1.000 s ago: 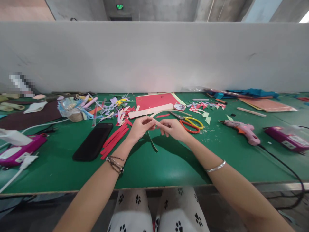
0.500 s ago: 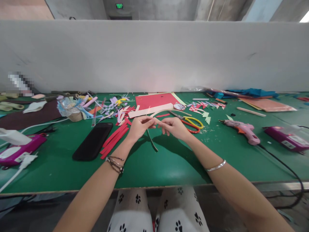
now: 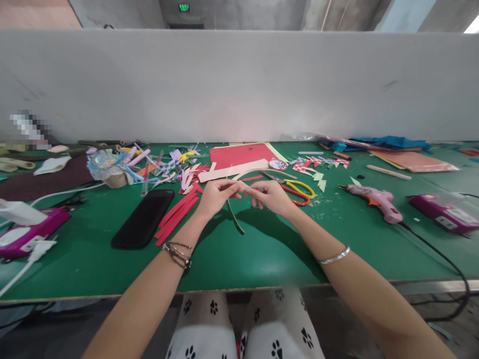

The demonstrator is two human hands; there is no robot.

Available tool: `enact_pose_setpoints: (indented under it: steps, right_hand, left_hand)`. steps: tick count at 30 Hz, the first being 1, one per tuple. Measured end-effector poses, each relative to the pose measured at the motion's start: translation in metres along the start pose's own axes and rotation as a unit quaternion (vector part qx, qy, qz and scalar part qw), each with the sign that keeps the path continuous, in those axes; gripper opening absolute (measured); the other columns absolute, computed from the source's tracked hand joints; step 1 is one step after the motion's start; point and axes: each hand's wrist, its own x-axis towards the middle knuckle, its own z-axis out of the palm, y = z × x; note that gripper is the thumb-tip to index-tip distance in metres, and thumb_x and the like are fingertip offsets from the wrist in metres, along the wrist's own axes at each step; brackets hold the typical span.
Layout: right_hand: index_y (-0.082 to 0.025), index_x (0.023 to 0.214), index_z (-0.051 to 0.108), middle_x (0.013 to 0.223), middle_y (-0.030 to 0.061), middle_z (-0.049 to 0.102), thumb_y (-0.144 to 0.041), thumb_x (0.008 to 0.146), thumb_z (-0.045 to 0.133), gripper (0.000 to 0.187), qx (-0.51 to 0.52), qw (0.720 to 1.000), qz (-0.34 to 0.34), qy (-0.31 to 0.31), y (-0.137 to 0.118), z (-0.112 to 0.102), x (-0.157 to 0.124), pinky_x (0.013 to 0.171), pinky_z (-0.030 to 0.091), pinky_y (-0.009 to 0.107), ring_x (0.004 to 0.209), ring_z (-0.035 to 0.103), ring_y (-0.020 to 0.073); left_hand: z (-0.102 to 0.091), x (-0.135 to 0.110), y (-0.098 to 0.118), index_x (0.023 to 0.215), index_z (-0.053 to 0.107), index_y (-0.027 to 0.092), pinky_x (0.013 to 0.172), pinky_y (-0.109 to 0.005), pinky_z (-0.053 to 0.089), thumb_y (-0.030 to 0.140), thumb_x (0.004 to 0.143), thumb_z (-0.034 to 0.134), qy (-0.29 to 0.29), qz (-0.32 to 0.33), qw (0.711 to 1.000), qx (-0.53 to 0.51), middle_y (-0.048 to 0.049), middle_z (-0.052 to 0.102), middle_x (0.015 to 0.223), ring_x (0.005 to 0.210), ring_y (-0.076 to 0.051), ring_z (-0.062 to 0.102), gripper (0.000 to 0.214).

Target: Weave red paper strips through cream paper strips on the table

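Note:
My left hand (image 3: 216,198) and my right hand (image 3: 272,195) meet fingertip to fingertip above the table. Both are closed in a pinch on a narrow paper strip (image 3: 234,219), whose folded middle the fingers mostly hide. One pale green end dangles below my left fingers, and a thin end pokes up above them. Just behind my right hand lie scissors (image 3: 299,190) with yellow and red handles. Red paper strips (image 3: 178,215) are spread beside my left wrist. Beyond the hands is a wide cream strip (image 3: 232,170) along the edge of a red paper sheet (image 3: 239,157).
A black phone (image 3: 144,219) lies to the left, near a purple power strip (image 3: 35,232). On the right are a pink glue gun (image 3: 377,200) with its cord and another purple power strip (image 3: 445,213). Paper scraps (image 3: 177,167) and checkered woven pieces (image 3: 307,164) are scattered behind.
Both hands keep nearly the same place and the same pinch. The whole view has shifted very slightly.

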Motion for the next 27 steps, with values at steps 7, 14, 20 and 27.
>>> enact_pose_setpoints:
  steps: [7,14,20,27]
  right_hand:
    - [-0.013,0.063,0.056,0.046,-0.003,0.052,-0.039,0.076,0.047,0.031,-0.002,1.0,-0.004,-0.008,0.001,0.0,0.0,0.039,0.031,0.018,0.035,0.04,0.0039]
    - [-0.013,0.069,0.058,0.047,-0.0033,0.053,-0.039,0.073,0.05,0.027,0.037,0.999,0.015,0.01,0.003,-0.005,0.001,0.04,0.034,0.019,0.036,0.042,0.0049]
    - [-0.014,0.071,0.058,0.05,-0.0031,0.056,-0.034,0.067,0.057,0.021,0.104,0.993,0.021,0.049,0.011,-0.016,0.005,0.042,0.038,0.02,0.039,0.045,0.0051]
    - [-0.014,0.066,0.058,0.061,0.0009,0.063,-0.035,0.062,0.063,0.023,0.193,0.973,0.052,0.116,0.017,-0.022,0.008,0.06,0.048,0.024,0.051,0.057,0.0079]
  left_hand:
    - [0.0,-0.001,0.003,0.064,0.065,0.014,0.05,-0.022,0.049,0.037,0.064,0.061,0.017,0.022,0.999,0.024,-0.002,0.065,0.061,0.046,-0.01,0.057,0.023]
    - [-0.007,0.002,0.006,0.063,0.063,0.014,0.048,-0.021,0.048,0.038,0.063,0.06,0.117,0.045,0.991,0.042,-0.001,0.064,0.058,0.044,-0.01,0.057,0.024]
    - [-0.013,0.006,0.003,0.063,0.062,0.014,0.047,-0.019,0.048,0.034,0.063,0.06,0.182,0.065,0.981,0.024,0.0002,0.063,0.058,0.042,-0.008,0.056,0.02]
    - [-0.017,0.009,0.0,0.063,0.06,0.015,0.048,-0.019,0.046,0.039,0.066,0.056,0.247,0.076,0.965,0.046,0.0005,0.063,0.059,0.044,-0.009,0.058,0.024]
